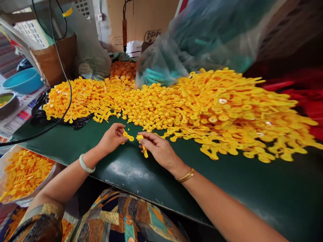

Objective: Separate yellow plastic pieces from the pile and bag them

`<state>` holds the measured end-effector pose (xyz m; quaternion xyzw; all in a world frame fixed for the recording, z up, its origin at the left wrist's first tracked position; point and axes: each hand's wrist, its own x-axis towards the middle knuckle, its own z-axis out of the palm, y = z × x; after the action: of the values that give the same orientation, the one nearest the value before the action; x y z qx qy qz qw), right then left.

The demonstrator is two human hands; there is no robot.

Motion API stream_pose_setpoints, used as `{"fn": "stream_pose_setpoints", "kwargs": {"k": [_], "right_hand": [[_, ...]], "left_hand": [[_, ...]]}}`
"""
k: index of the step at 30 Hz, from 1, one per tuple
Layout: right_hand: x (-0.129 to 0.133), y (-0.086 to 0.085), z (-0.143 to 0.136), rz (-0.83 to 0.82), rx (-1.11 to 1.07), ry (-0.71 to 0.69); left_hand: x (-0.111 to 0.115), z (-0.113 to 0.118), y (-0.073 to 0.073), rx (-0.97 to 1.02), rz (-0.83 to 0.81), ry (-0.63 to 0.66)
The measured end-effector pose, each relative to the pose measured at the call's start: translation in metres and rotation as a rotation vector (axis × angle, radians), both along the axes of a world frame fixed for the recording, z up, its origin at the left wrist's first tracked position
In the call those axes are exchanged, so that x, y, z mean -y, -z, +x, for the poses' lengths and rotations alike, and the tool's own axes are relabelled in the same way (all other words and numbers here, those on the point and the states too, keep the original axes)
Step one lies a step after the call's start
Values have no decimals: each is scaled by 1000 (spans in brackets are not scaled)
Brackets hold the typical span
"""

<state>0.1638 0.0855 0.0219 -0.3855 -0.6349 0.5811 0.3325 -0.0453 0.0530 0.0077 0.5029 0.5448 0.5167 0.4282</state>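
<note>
Over the dark green tabletop [118, 171] my two hands are close together, a small gap between them. My left hand [112, 137] pinches a small flat yellow plastic piece with round ends [129, 136]. Between the thumb and fingers of my right hand [160, 149] is another yellow plastic part [144, 148], with a thicker block at its top and a narrow end pointing down. The two parts are apart. A large heap of like yellow plastic pieces [222, 111] lies just beyond my hands.
Left of me stands a bag of yellow pieces [27, 171]. A black cable [62, 64] hangs across the left side. Behind the heap are a clear plastic bag [161, 60], an orange pieces pile [123, 69] and a hanging orange screwdriver [124, 33]. A blue basin [24, 81] sits far left.
</note>
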Motion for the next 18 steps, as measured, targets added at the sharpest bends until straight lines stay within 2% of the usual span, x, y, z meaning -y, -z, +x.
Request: {"fn": "stream_pose_setpoints", "kwargs": {"k": [4, 7, 14, 16, 18], "right_hand": [[2, 7, -2, -85, -105, 56], [0, 10, 3, -85, -124, 103], [-8, 7, 11, -56, -165, 136], [-7, 8, 10, -38, -188, 127], [-5, 10, 8, 5, -203, 127]], "left_hand": [[-2, 29, 5, 100, 50, -25], [-2, 41, 10, 158, 49, -5], [2, 41, 11, 451, 12, 91], [4, 39, 9, 514, -39, 115], [7, 37, 7, 517, -141, 193]]}}
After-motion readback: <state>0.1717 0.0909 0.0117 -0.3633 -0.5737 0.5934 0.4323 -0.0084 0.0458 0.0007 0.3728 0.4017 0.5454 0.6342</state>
